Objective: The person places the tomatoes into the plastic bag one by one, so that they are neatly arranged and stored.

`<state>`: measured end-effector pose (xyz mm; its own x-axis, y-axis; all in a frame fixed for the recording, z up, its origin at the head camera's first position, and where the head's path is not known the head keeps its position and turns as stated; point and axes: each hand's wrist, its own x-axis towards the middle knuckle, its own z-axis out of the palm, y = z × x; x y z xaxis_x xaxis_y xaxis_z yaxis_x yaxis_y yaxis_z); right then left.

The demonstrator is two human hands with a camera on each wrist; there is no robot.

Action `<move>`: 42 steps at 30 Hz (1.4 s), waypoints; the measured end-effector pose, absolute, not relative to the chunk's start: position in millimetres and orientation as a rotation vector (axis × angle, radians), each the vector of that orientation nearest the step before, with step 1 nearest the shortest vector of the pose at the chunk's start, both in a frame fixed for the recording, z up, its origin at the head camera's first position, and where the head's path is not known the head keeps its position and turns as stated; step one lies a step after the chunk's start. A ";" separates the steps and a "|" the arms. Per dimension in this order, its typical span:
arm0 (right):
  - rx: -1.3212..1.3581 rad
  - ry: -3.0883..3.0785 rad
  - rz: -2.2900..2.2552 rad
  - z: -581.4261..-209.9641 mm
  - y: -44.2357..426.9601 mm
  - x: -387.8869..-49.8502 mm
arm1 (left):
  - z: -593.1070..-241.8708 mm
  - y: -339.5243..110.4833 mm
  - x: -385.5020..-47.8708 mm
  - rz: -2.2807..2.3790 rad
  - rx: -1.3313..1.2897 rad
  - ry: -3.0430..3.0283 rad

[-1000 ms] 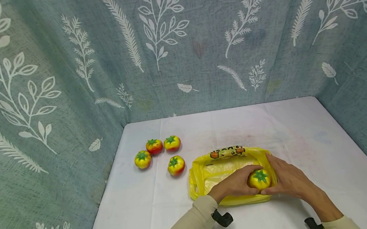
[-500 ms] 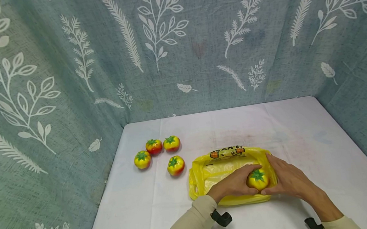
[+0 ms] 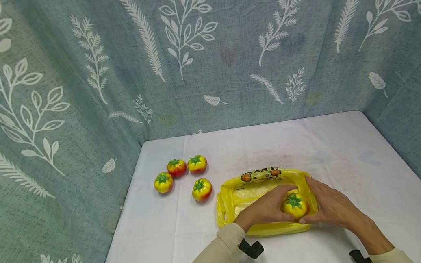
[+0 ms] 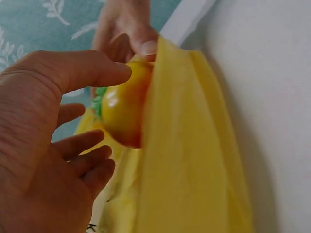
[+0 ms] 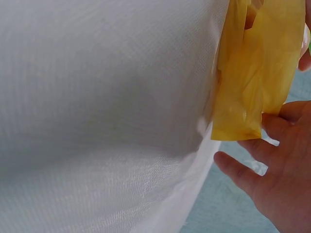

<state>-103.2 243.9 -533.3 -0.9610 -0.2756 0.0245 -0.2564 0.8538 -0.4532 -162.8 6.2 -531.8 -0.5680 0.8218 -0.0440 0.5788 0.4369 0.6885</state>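
A yellow plastic bag (image 3: 261, 230) lies with its mouth spread upward. Within its right end sits a yellow-red tomato (image 3: 295, 206) with a green top; the left wrist view shows this tomato (image 4: 124, 107) beside the bag's wall (image 4: 187, 141). My left hand (image 3: 261, 211) is around the tomato's left side, its thumb (image 4: 104, 73) at the tomato and its other fingers loosely bent with a gap before it. My right hand (image 3: 334, 206) holds the bag's right end, thumb at the near rim and fingers (image 5: 282, 131) along the outside.
Several more tomatoes, one of them nearer the bag (image 3: 202, 190), stand on the white-covered table (image 3: 137, 242) to the left of the bag. A blue-green curtain (image 3: 194, 104) with white leaf patterns hangs behind and along both sides.
My left hand has shifted slightly left, its fingers looser about the tomato. The tomato has moved a little left within the bag. My right hand and the bag have hardly moved.
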 end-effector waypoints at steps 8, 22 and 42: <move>-0.419 2.982 -0.734 -531.0 243.6 -103.7 | -512.7 -8.6 -161.1 1.000 1.140 2.375; -0.405 2.973 -0.717 -529.9 243.2 -105.6 | -490.6 -58.6 -159.4 1.389 1.010 2.522; -0.347 2.947 -0.715 -530.2 241.0 -105.5 | -490.7 -115.2 -151.5 1.786 0.867 2.596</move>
<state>-105.5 241.0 -530.2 -0.9702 -0.2398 -0.0335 -0.1978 0.8647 -0.4618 -151.5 -115.2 -490.7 -0.8517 0.3509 0.3891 0.4888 0.2647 0.8312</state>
